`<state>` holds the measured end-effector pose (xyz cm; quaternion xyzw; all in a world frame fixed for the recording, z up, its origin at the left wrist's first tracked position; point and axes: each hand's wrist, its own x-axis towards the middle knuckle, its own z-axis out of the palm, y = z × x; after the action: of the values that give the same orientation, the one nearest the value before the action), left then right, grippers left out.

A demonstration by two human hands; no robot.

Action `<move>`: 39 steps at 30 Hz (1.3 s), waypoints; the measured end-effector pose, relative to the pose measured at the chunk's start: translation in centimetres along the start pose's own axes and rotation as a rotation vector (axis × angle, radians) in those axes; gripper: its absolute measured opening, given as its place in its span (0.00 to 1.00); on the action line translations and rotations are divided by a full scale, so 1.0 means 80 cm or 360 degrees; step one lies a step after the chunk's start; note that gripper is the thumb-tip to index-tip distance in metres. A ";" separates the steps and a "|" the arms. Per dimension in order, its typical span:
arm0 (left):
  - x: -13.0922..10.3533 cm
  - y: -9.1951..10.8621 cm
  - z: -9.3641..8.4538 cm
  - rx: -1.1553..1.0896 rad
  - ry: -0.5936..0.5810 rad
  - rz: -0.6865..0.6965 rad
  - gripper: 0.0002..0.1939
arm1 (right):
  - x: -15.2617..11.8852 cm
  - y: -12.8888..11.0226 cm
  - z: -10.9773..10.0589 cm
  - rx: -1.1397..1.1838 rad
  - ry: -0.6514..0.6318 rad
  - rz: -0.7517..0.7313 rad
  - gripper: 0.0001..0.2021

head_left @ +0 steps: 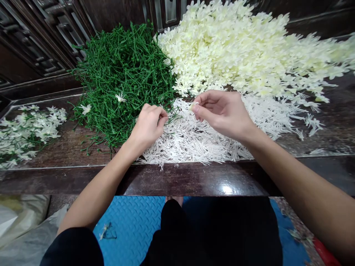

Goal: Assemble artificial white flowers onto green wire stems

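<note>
My left hand [151,122] is closed in a pinch at the right edge of a heap of green plastic stems [124,70]. Thin green stem ends [175,115] stick out past its fingertips. Thumb and forefinger of my right hand [222,111] pinch a small pale yellow-white flower piece [193,106]. Both hands hover over a spread of thin white stamen-like pieces [188,142], a short gap between them. Behind my right hand rises a big pile of pale yellow-white artificial petals [235,48].
Several assembled white flowers on green stems [33,129] lie at the left end of the dark wooden bench [83,147]. Carved dark panels [55,29] stand behind. A blue mat [133,218] covers the floor below, with one loose flower stem [107,232] on it.
</note>
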<state>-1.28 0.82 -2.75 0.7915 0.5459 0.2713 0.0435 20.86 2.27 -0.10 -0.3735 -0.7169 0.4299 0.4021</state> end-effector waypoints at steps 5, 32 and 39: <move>0.000 0.002 0.000 -0.0007 0.0011 -0.0022 0.01 | 0.000 0.000 0.000 -0.0055 -0.0009 0.0056 0.10; -0.005 0.031 -0.010 -0.0978 0.0128 0.0043 0.10 | 0.001 0.018 0.002 -0.0001 0.0005 -0.0226 0.07; -0.009 0.034 0.003 -0.1068 -0.0015 -0.0083 0.05 | -0.003 0.021 0.004 -0.0092 -0.0043 -0.0267 0.05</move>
<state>0.91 -0.84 -2.24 0.7200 0.4460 0.4311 0.3113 20.95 2.57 -1.78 -0.3178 -0.7631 0.3788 0.4161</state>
